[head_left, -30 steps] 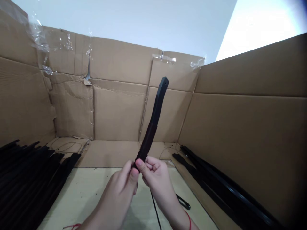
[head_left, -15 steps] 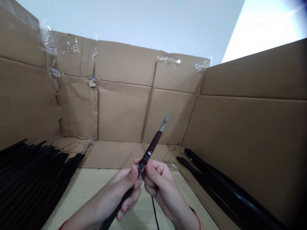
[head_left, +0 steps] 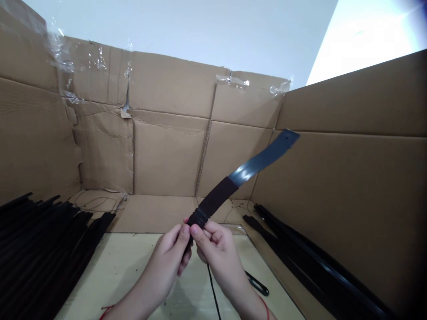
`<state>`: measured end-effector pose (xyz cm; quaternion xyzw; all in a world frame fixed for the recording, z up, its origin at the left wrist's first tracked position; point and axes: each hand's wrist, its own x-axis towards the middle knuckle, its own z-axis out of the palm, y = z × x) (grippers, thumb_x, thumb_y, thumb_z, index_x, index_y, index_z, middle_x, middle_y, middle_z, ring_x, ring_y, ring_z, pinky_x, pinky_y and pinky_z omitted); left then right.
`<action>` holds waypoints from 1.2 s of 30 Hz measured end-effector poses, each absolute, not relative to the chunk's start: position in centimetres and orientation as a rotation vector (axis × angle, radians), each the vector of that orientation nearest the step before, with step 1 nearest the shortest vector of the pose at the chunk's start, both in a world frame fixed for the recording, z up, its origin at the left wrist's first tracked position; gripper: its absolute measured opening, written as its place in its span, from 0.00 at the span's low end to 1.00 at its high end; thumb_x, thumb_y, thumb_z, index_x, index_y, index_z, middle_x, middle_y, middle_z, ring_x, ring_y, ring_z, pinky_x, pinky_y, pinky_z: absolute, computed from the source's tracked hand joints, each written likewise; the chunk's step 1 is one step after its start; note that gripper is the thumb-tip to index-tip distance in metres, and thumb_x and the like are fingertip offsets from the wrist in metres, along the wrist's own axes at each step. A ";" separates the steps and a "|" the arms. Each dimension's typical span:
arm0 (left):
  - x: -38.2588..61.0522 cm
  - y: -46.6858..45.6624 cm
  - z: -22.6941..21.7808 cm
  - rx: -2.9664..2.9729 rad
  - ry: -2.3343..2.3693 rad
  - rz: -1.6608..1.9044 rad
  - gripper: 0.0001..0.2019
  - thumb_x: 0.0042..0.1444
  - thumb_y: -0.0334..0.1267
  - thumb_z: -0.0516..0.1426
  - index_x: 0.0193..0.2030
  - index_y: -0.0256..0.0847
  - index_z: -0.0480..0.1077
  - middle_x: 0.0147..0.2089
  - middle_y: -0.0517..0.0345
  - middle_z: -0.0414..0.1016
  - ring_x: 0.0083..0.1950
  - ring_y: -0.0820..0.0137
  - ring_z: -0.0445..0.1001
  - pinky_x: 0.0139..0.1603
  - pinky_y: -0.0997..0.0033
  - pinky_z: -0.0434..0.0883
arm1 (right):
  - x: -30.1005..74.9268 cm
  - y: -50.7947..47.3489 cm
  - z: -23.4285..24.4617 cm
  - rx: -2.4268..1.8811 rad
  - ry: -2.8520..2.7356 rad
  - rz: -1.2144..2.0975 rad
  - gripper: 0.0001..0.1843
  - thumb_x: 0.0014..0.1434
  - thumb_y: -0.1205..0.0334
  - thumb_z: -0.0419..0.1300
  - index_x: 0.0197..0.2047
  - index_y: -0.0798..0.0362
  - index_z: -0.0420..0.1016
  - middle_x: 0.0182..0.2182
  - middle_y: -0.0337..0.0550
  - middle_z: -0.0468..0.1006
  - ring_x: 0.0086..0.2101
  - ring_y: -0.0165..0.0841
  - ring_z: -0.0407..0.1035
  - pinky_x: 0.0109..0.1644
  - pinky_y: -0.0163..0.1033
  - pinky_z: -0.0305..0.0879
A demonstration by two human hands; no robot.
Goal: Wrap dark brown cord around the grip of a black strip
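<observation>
Both of my hands pinch the near end of a long flat black strip [head_left: 253, 164] that points up and to the right, its glossy face turned toward me. A dark wound band [head_left: 213, 202] covers the strip just above my fingers. My left hand [head_left: 167, 262] grips it from the left with thumb and fingers closed. My right hand [head_left: 216, 249] pinches it from the right at the same spot. A thin black cord [head_left: 213, 289] hangs down from my hands toward the table.
Cardboard walls [head_left: 167, 146] enclose a light wooden tabletop [head_left: 116, 275]. A heap of black strips [head_left: 40, 249] lies on the left. More long black strips [head_left: 300, 262] lie along the right wall. A small black loop [head_left: 256, 282] rests on the table by my right wrist.
The strip has turned in my fingers: from upright a second ago, through edge-on, to leaning right with its flat face showing. My hands stayed together in the same place.
</observation>
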<state>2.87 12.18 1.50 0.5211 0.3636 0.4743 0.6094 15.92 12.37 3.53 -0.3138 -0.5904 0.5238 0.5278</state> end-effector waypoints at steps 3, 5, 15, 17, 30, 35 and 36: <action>2.1 12.0 2.0 1.027 0.660 0.633 0.33 0.50 0.74 0.46 0.32 0.41 0.59 0.18 0.70 0.51 0.17 0.81 0.45 0.18 0.77 0.46 | 16.3 12.3 3.8 -0.602 -1.463 1.424 0.22 0.52 0.46 0.68 0.28 0.58 0.72 0.15 0.30 0.56 0.16 0.17 0.39 0.18 0.27 0.37; 2.1 11.9 1.9 1.065 0.626 0.635 0.31 0.53 0.72 0.44 0.32 0.41 0.59 0.18 0.69 0.53 0.17 0.79 0.49 0.19 0.76 0.49 | 16.2 12.1 4.0 -0.618 -1.461 1.350 0.19 0.52 0.48 0.69 0.29 0.58 0.75 0.18 0.35 0.64 0.16 0.19 0.48 0.18 0.27 0.47; 1.7 12.2 2.0 0.992 0.508 0.618 0.30 0.51 0.68 0.53 0.33 0.38 0.60 0.20 0.70 0.51 0.18 0.83 0.44 0.19 0.80 0.42 | 15.7 11.4 4.2 -0.753 -1.478 1.144 0.20 0.51 0.48 0.69 0.27 0.58 0.74 0.19 0.37 0.66 0.23 0.26 0.62 0.25 0.30 0.57; 1.7 11.6 2.1 1.014 0.541 0.639 0.31 0.53 0.69 0.50 0.33 0.37 0.61 0.21 0.66 0.57 0.18 0.82 0.52 0.19 0.81 0.51 | 15.9 11.4 4.1 -0.816 -1.420 1.022 0.21 0.53 0.48 0.67 0.25 0.59 0.71 0.20 0.38 0.66 0.22 0.24 0.59 0.24 0.29 0.54; 1.5 13.7 1.4 1.273 0.808 0.993 0.27 0.52 0.65 0.56 0.31 0.39 0.61 0.17 0.68 0.58 0.16 0.82 0.54 0.16 0.82 0.51 | 15.6 12.8 2.6 -0.720 -1.443 1.210 0.20 0.58 0.47 0.64 0.32 0.60 0.72 0.18 0.33 0.60 0.17 0.19 0.45 0.20 0.29 0.42; 1.8 12.1 2.1 1.170 0.645 0.797 0.27 0.58 0.66 0.47 0.32 0.40 0.59 0.19 0.67 0.57 0.18 0.79 0.54 0.18 0.79 0.54 | 15.7 12.6 3.2 -0.744 -1.454 1.150 0.18 0.57 0.49 0.65 0.33 0.59 0.75 0.21 0.38 0.68 0.19 0.21 0.52 0.22 0.28 0.48; 1.9 12.0 2.1 1.247 0.711 0.892 0.25 0.58 0.64 0.50 0.32 0.40 0.60 0.21 0.66 0.59 0.20 0.79 0.57 0.20 0.80 0.57 | 15.7 12.7 3.3 -0.770 -1.404 1.052 0.18 0.55 0.50 0.67 0.32 0.59 0.75 0.21 0.38 0.68 0.21 0.23 0.56 0.24 0.29 0.52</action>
